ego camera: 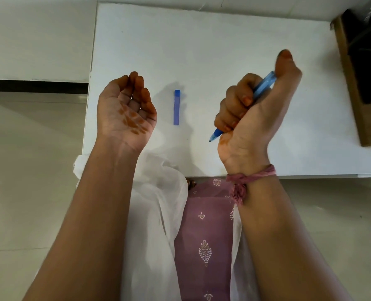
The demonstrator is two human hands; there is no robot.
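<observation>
The pen [264,82] is clenched in the right hand [251,114]. All four fingers are wrapped round its barrel and the thumb stands up past the back end. Its tip pokes out below the fist, pointing down and towards the body, above the near part of the white table [201,40]. I cannot tell whether the tip touches the surface.

Between the two hands a flat blue piece [176,107] lies lengthwise on the table, apart from both. I take it for the pen's cap. The left hand [126,111] is turned palm up with its fingers loosely curled, and it holds nothing.

I judge the step to be bringing pen and blue piece together. To do it well, I turn the left hand over and pinch the piece near one end, leaving the other end free. I ease the right fist into a fingertip hold so more of the tip shows. Then I line the two up along one axis before pushing.

A pink thread [251,173] circles the right wrist, and a wooden box [353,94] sits at the table's right edge, well clear of the hands.
</observation>
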